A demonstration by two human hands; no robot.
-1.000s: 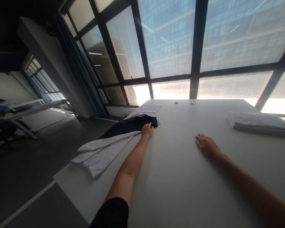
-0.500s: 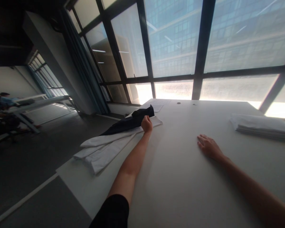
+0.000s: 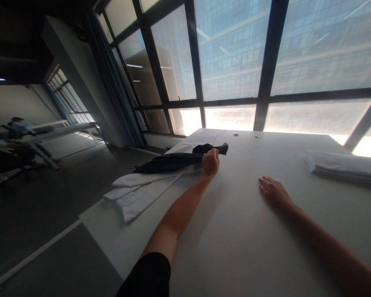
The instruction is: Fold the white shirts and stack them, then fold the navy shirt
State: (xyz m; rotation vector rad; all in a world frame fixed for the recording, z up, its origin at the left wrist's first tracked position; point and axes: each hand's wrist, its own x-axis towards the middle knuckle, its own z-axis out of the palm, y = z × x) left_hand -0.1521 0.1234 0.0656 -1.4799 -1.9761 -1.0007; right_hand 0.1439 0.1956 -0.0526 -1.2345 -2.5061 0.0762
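My left hand [image 3: 210,162] is closed on one end of a dark garment [image 3: 170,161], lifted a little above the table; which kind of garment it is I cannot tell. The rest of the dark cloth trails left over white garments [image 3: 142,193], which lie flat and partly overlapped at the table's left edge. My right hand [image 3: 275,192] rests palm down on the white table [image 3: 235,231], fingers stretched out, holding nothing.
A folded stack of white cloth [image 3: 346,169] lies at the right side of the table. White sheets [image 3: 204,137] lie at the far left corner. Large windows [image 3: 231,49] stand behind. Far left, a person [image 3: 17,126] is at another table [image 3: 62,130].
My left hand has moved right and pulled the dark garment's end with it, off the white garments beneath. My right hand stays in place on the table. The view has shifted slightly.
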